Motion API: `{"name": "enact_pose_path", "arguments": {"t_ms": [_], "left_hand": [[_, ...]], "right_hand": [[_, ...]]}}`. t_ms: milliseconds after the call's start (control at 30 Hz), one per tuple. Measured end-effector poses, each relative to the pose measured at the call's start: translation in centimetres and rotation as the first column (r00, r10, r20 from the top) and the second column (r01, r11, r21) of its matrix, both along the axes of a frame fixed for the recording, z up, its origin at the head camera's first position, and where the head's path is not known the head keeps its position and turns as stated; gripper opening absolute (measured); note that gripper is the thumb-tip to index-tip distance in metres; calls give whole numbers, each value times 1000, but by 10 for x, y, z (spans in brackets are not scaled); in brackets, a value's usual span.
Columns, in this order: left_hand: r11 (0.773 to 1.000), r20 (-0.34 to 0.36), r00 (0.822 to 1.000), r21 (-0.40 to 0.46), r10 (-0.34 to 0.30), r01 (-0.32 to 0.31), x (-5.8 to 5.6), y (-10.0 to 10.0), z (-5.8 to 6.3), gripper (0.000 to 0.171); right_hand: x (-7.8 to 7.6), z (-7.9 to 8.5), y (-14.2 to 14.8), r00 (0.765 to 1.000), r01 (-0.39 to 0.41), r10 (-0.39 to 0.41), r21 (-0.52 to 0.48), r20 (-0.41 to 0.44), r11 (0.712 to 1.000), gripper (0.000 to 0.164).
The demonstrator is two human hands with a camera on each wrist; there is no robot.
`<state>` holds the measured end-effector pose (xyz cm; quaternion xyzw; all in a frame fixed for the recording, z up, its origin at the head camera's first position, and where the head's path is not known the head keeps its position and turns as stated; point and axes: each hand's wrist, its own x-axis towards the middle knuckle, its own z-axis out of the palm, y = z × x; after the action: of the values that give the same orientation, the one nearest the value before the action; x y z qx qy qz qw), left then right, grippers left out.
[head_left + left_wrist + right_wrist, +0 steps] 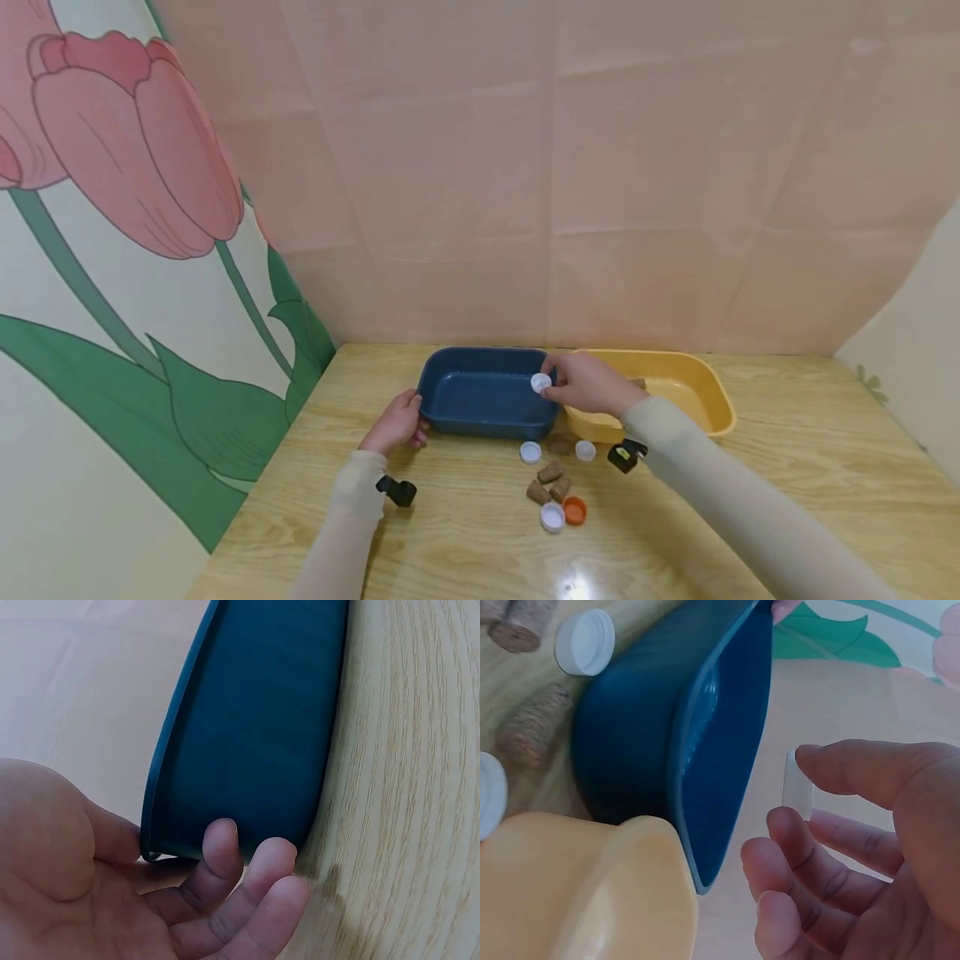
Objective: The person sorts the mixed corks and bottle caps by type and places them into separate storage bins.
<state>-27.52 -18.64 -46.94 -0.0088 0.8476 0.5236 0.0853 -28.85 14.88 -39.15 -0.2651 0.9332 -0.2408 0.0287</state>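
Between thumb and fingers, my right hand [592, 383] pinches a white bottle cap [541, 382] above the right end of the blue tray [480, 430]. The right wrist view shows this white cap [798, 786] edge-on, higher than the tray's rim. On the far left, my left hand [395, 423] holds the blue tray by its left end. In the left wrist view the thumb goes over the rim, and curled fingertips [271, 859] lie against the outer wall [247, 727]. The blue tray's visible floor is bare.
A yellow tray [722, 400] adjoins the blue one on the right, with a cork [637, 383] inside, partly behind my right hand. In front lie several corks [550, 472], white caps [552, 517] and an orange cap [574, 510]. A cloth-covered wall [547, 208] rises behind the wooden table [450, 533].
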Motion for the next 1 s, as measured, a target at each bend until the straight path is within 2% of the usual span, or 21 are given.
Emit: {"name": "enact_pose_path", "arguments": {"t_ms": [200,300,767,1000], "left_hand": [[1000,7,1000,4,-3,3,2,-2,1,34],[1000,13,1000,7,-2,2,3,-2,1,34],[1000,11,1000,27,2,-2,5,-5,-2,32],[1000,7,1000,17,-4,4,8,-7,2,34]], "right_hand": [[-20,4,-16,998,-48,48,7,-29,999,25],[-28,5,-24,999,-46,47,27,-25,999,24],[-55,8,-58,999,31,-35,151,25,988,30],[-62,3,-76,999,37,-43,181,29,983,22]]}}
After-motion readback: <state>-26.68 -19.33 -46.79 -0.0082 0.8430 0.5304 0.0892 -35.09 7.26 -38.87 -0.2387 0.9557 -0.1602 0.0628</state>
